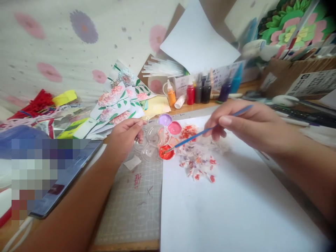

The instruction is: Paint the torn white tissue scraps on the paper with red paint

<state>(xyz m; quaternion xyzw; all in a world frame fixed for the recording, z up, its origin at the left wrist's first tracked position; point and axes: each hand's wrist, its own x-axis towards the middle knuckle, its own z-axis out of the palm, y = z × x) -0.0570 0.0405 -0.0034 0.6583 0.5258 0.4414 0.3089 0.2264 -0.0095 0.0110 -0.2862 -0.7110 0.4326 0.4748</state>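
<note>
Paintbrush [194, 137], slim with a smooth blue handle, is pinched in the right hand [243, 124], its bristles dipped in thick, glossy red-orange paint [166, 152]. Bent fingers of the left hand [126, 134] grip the left rim of a thin, clear plastic palette [150, 153], a cluster of round cups between the two hands; pink paint [174, 128] and lilac paint [165, 120] fill two more. Just right of the palette, a ruffled-looking flower shape [198, 162], blotched red and violet, lies on a smooth white sheet [210, 213]; whether it is raised or flat, I cannot tell. The sheet overlaps a translucent gridded cutting mat [128, 213], and its plain near half gives broad, flat room below the hands. Left of the mat, a dark-edged tablet [78, 171] crowds the left forearm. Beyond the palette, painted flower cards [115, 106] overlap at angles, and tapered bottles, orange [171, 95], red [190, 93] and black [207, 91] among them, line the wooden counter [126, 247]. A corrugated cardboard box [279, 75] bounds the far right.
</note>
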